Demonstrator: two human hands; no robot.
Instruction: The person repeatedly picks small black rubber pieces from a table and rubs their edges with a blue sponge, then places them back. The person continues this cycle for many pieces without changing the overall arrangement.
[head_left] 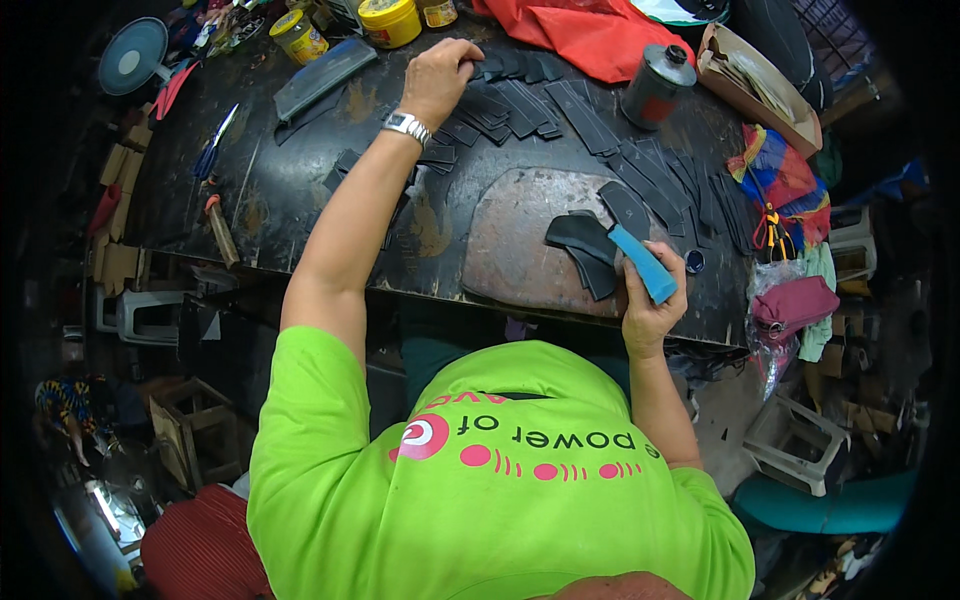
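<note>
Your right hand [655, 300], near right of the bench [260, 190]: grip clamped on a blue-handled tool [645, 262], its dark blade end resting against the dark cut pieces [585, 250] that lie on the worn brown work board [520, 240]. Three or so pieces sit there, overlapping, just beside your fingers.

Your left hand [440, 75], far centre: fingers curled down onto the near end of a row of dark strips [510, 100]; whether they pinch a strip or only press on it, you cannot tell from here.

Progress, as a judgement: many strips [660, 170] are already cut and laid out, fanned across the far and right parts of the bench. Only the few pieces on the board look to be in hand, so the work seems well along, though how many remain to be treated cannot be read off.

Containers:
- Yellow-lidded tub [390, 20], far centre: closed, contents hidden.
- Smaller yellow-lidded jar [298, 36], far left: closed, contents hidden.
- Dark metal can with a screw cap [655, 85], far right: capped, contents not visible.
- Open cardboard box [760, 85], far right edge: holds what look like flat sheets or pieces.

Also present: red cloth [590, 35] at the far edge, a hammer [220, 228] at the near left.
</note>
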